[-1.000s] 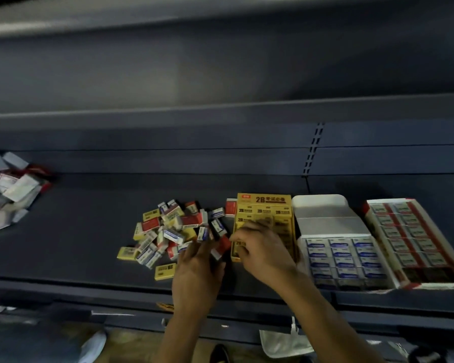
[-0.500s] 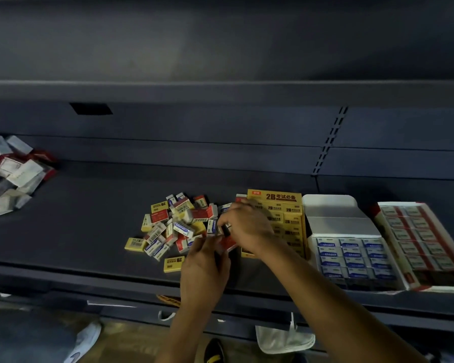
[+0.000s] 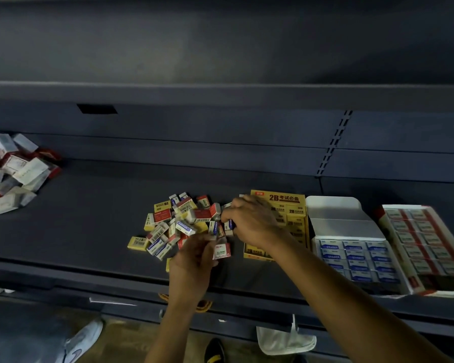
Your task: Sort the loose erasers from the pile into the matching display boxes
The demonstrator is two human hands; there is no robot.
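A pile of loose erasers (image 3: 177, 224) in yellow, red and blue-white sleeves lies on the dark shelf (image 3: 89, 218). My right hand (image 3: 252, 221) reaches over the yellow display box (image 3: 286, 203) to the pile's right edge and pinches a blue-white eraser (image 3: 228, 224). My left hand (image 3: 192, 263) is at the pile's near edge, fingers curled beside a red-and-white eraser (image 3: 222, 250); whether it grips anything I cannot tell. To the right stand the blue-white eraser box (image 3: 357, 255) and the red-trimmed box (image 3: 425, 244).
A heap of red and white packets (image 3: 13, 174) lies at the shelf's far left. The shelf's back wall (image 3: 220, 142) rises behind. Below the front edge I see shoes (image 3: 81, 344) and a white bag (image 3: 286, 339) on the floor.
My right hand has left the yellow box and moved left to the pile, where it now pinches a blue-white eraser. My left hand stayed at the pile's near edge.
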